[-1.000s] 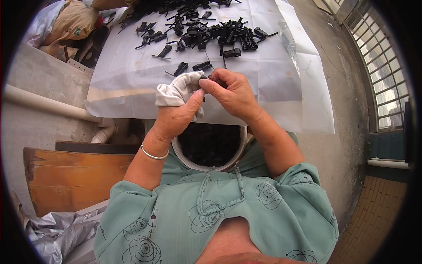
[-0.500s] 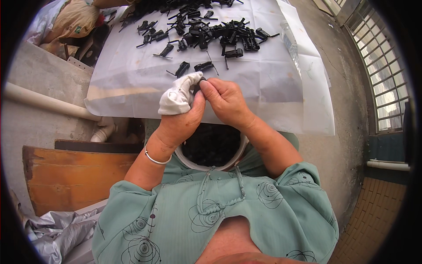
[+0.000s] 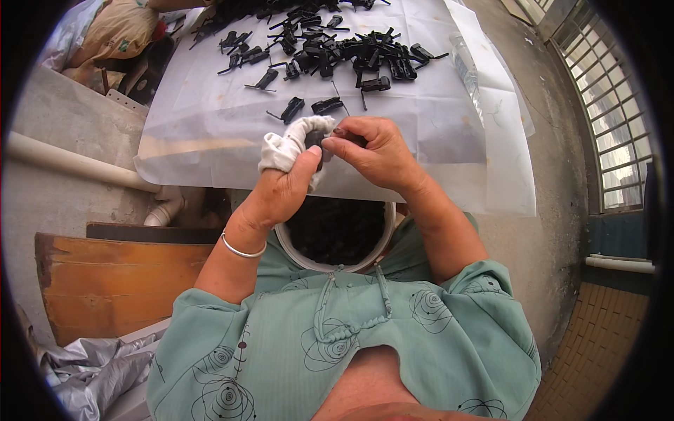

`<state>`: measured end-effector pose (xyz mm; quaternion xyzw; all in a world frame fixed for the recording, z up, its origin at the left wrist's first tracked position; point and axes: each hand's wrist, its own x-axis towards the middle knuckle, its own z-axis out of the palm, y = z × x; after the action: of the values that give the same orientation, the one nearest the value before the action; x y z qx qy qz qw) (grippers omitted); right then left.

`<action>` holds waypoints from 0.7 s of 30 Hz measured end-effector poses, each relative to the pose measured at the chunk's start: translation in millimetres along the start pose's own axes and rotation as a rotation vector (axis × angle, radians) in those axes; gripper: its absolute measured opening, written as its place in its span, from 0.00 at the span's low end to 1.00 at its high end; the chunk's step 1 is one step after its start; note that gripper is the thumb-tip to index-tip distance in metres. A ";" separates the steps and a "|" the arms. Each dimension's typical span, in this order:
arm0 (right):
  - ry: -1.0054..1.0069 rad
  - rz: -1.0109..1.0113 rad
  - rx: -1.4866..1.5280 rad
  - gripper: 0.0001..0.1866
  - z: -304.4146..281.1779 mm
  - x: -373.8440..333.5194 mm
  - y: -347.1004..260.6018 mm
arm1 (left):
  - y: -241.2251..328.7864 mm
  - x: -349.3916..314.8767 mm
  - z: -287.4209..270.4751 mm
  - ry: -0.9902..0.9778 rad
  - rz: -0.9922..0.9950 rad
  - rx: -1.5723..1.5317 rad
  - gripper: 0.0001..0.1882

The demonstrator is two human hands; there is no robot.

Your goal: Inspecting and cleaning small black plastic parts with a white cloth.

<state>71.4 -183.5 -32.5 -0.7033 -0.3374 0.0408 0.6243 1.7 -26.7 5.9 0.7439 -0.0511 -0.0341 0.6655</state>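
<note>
Over the near edge of the table, my left hand (image 3: 279, 193) grips a small black part (image 3: 314, 139), its bare thumb pressing on top. A white cloth glove (image 3: 277, 152) covers that hand's fingers. My right hand (image 3: 382, 153) is beside it, thumb and forefinger pinched round a small dark piece (image 3: 356, 139), whose kind I cannot make out. Just beyond the hands lie two black clip-like parts with thin rods, one on the left (image 3: 291, 109) and one on the right (image 3: 326, 106). Below my hands is a round bucket (image 3: 390, 235) with a white rim, dark pieces inside.
A pile of similar black parts (image 3: 344, 52) spreads over the far side of the table, covered with white sheeting (image 3: 421, 140). Clear plastic (image 3: 465, 74) lies at its right. Sacks (image 3: 123, 31), a pipe (image 3: 77, 161) and an orange-brown board (image 3: 126, 281) are on the left; a barred window (image 3: 611, 112) is on the right.
My hands have drawn apart slightly, the right one moving right with the dark piece. The left hand has turned, so more of the black part in it shows.
</note>
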 end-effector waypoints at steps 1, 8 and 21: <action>-0.020 0.059 0.045 0.06 0.0 0.1 -1.1 | -3.9 1.8 1.4 -0.001 -0.001 0.000 0.15; -0.084 -0.047 -0.034 0.12 2.8 -1.9 -0.6 | -12.8 8.4 6.1 0.081 0.185 0.138 0.13; -0.129 0.012 -0.351 0.12 -0.8 4.1 0.6 | -8.3 -10.2 -13.0 0.043 0.483 0.950 0.18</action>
<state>75.2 -181.9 -31.4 -0.7994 -0.3743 0.0302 0.4691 -6.6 -11.7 -1.1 0.9309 -0.2169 0.1623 0.2452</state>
